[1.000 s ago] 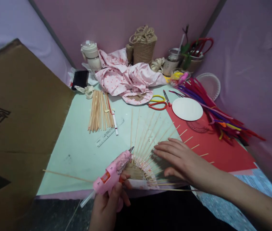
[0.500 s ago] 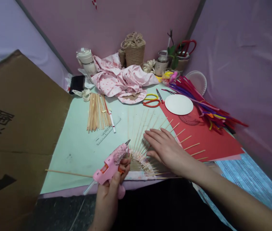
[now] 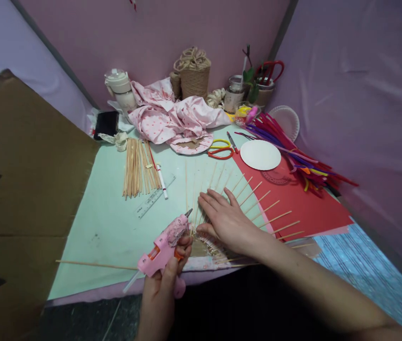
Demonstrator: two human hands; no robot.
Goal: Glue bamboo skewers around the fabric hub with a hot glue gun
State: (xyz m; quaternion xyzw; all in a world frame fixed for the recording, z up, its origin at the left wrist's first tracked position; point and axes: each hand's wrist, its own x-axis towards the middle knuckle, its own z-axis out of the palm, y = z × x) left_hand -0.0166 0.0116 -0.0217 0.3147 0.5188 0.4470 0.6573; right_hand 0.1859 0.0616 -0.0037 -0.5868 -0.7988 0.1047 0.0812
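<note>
A pink glue gun (image 3: 163,244) with an orange trigger is in my left hand (image 3: 167,279), its nozzle pointing up and to the right. A clear glue stick pokes out of its rear. Thin wooden sticks (image 3: 270,219) spread like a fan from a cardboard piece (image 3: 200,249) at the table's front edge. My right hand (image 3: 227,218) lies over the fan's sticks, palm down with fingers stretched out, and hides part of them. Along the fan's lower edge runs a strip of patterned fabric (image 3: 201,263).
A bundle of wooden sticks (image 3: 137,168), a marker (image 3: 162,182) and a clear ruler (image 3: 155,198) lie left of the fan. Behind are scissors (image 3: 221,152) and pink fabric (image 3: 183,121). Red paper (image 3: 314,208), a white disc (image 3: 260,155) and pipe cleaners (image 3: 303,161) lie right. Cardboard (image 3: 26,166) stands left.
My right hand has slid left across the fan, closer to the glue gun's nozzle. The left hand keeps its grip on the gun. The view has shifted slightly.
</note>
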